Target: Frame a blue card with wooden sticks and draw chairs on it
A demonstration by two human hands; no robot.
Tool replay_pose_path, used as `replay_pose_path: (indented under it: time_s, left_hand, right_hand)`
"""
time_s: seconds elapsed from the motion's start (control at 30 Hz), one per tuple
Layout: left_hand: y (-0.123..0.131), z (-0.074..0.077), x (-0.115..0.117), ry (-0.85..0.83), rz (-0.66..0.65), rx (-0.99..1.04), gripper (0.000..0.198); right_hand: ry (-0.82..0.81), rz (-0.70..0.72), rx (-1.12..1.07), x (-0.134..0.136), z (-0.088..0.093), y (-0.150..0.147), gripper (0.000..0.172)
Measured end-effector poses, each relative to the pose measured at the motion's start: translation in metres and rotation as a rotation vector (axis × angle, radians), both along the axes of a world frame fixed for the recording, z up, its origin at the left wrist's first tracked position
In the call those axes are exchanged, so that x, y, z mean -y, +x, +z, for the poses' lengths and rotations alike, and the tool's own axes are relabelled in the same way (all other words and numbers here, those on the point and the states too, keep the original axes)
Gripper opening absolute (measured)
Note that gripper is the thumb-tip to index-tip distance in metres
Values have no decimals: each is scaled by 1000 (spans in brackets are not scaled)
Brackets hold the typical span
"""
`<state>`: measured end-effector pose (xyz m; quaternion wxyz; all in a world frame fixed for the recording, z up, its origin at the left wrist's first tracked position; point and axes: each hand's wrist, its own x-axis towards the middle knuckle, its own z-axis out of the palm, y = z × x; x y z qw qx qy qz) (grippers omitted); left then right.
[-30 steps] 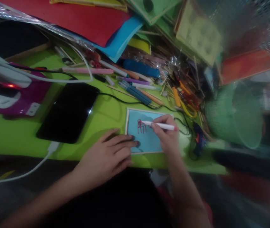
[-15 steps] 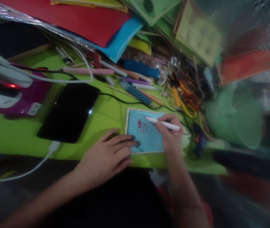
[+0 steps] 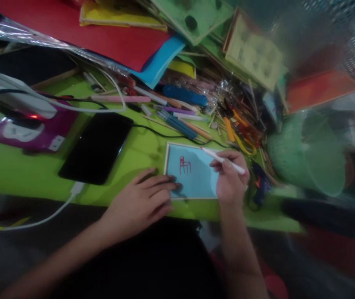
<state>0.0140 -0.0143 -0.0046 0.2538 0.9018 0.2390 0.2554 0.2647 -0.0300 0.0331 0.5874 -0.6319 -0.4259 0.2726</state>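
Note:
A small light-blue card (image 3: 196, 176) with a pale frame lies on the lime-green tabletop (image 3: 24, 174). A small red chair drawing (image 3: 184, 165) sits in its upper left part. My left hand (image 3: 141, 203) lies flat with its fingers stretched out, the fingertips pressing the card's lower left edge. My right hand (image 3: 230, 178) rests on the card's right side and pinches a white marker (image 3: 224, 159), its tip lifted near the card's upper right corner.
A black tablet (image 3: 98, 147) with a white cable lies left of the card. Pens, sticks and scissors (image 3: 240, 133) are piled behind it. Coloured paper sheets (image 3: 102, 33) fill the back. A green mesh basket (image 3: 308, 151) stands at the right, a purple device (image 3: 30, 128) far left.
My right hand has drawn the marker away from the red chair drawing to the right, towards the card's upper right corner. The left hand has stayed put. The view shifted slightly.

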Motion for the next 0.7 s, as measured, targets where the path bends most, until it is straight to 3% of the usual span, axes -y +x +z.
replay_pose_path:
  time_s: [0.4, 0.7]
  left_hand:
    - [1, 1, 1, -63, 65, 26, 15]
    - [0, 2, 3, -123, 123, 97, 9]
  right_hand:
    - [118, -93, -166, 11, 9, 9, 21]
    - [185, -60, -168, 17, 9, 16, 16]
